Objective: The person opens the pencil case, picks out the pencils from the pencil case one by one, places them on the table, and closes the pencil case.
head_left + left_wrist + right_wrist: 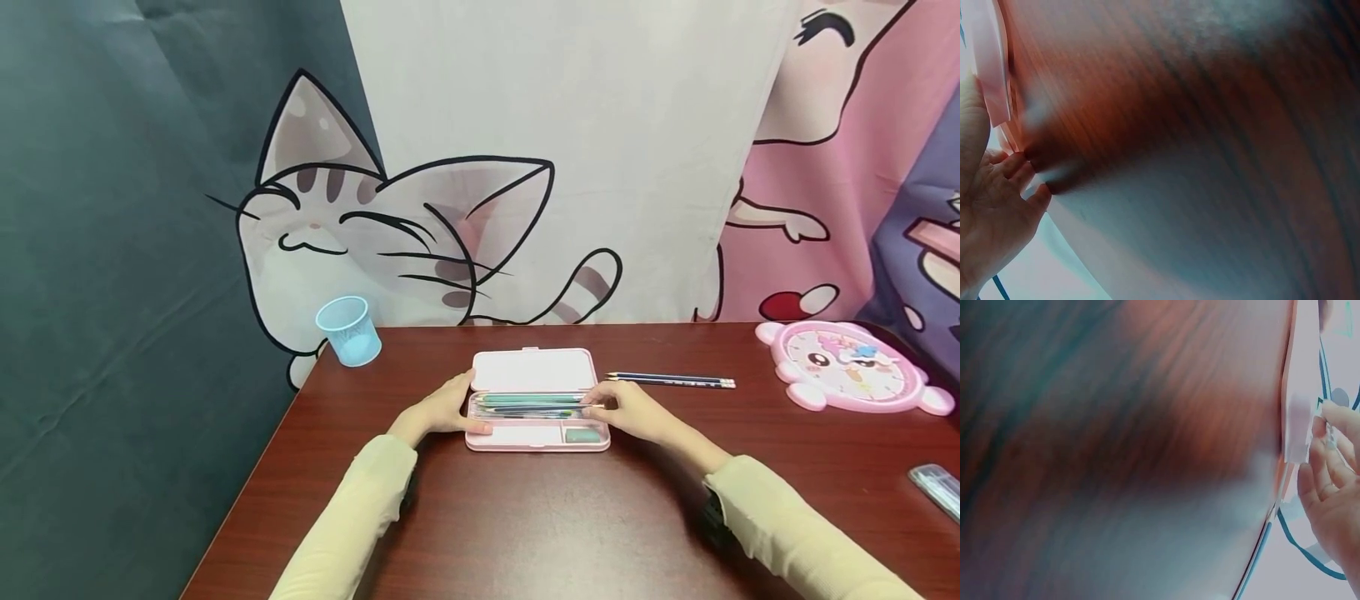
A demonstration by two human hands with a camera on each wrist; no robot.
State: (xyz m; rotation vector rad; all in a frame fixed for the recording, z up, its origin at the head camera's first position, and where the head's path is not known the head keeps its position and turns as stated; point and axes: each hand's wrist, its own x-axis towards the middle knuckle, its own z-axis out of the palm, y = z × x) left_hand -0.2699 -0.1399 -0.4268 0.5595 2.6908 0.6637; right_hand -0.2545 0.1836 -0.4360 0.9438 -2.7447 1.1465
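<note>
A pink pencil case (517, 435) lies on the table with its lid (534, 371) folded back. Several pencils (525, 400) lie lengthwise in its long compartment, and a greenish eraser (582, 436) sits in the small front-right one. My left hand (444, 408) holds the case at its left end, thumb over the front part and fingers along the side. At the right end, my right hand (626, 408) pinches a thin pencil (598, 406) between thumb and fingers, over the compartment. The right wrist view shows those fingers (1322, 456) beside the case's end; the pencil is mostly hidden there.
Two dark striped pencils (671, 380) lie right of the case. A light-blue cup (350, 332) stands at the back left edge. A pink animal-shaped clock (847, 367) lies at the far right, with a clear-lidded box (937, 490) nearer the right edge. A cartoon cloth hangs behind.
</note>
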